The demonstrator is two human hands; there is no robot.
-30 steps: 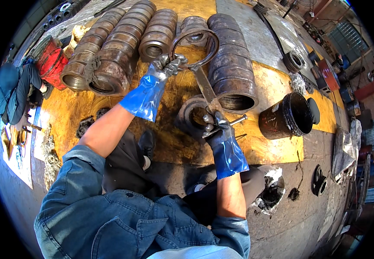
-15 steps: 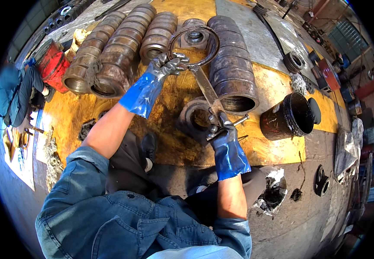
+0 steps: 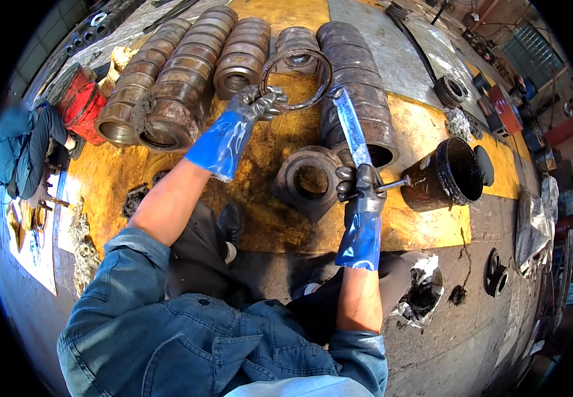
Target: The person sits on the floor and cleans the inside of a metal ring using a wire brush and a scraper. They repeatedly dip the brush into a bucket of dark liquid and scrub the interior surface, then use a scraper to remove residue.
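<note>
My left hand, in a dark-coated glove with a blue cuff, grips a brown metal ring by its left edge. The ring is held up above the floor. My right hand, gloved alike, is closed round a flat metal bar that points up and away, its tip just right of the ring and apart from it. A thin rod sticks out sideways from the same hand. Below the ring, left of my right hand, stands a thick metal block with a round bore.
Rows of ribbed metal cylinders lie beyond my hands on a stained yellow sheet. A black-smeared bucket tilts at the right. Far left, a person works beside a red bucket. A dark-smeared wrapper lies near my right knee.
The flat bar has come away from the ring, and my right hand has moved right and slightly nearer. The bar now catches bright light. The ring has shifted slightly left and down.
</note>
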